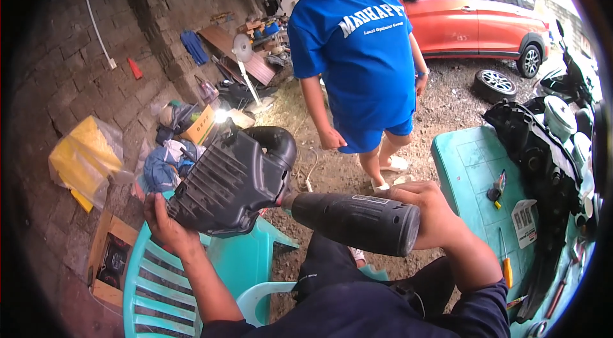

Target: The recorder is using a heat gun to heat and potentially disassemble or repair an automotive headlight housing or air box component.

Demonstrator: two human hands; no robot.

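Note:
My left hand (pixel 171 226) grips the lower left edge of a black plastic air filter box (pixel 220 178), holding it tilted above a green plastic chair (pixel 236 268). The box has a ribbed side and a thick curved black duct (pixel 274 143) at its top. My right hand (pixel 431 210) is closed around a black barrel-shaped power tool (pixel 354 217); the tool's body hides part of the grip. Its narrow front end points left and meets, or nearly meets, the box's right side. I cannot tell whether they touch.
A person in blue (pixel 357 63) stands just ahead. At the right, a green table (pixel 469 165) holds a large black car part (pixel 543 172), a screwdriver (pixel 506 261) and other tools. A loose wheel (pixel 495 86) lies near an orange car (pixel 460 15). Clutter lines the left wall.

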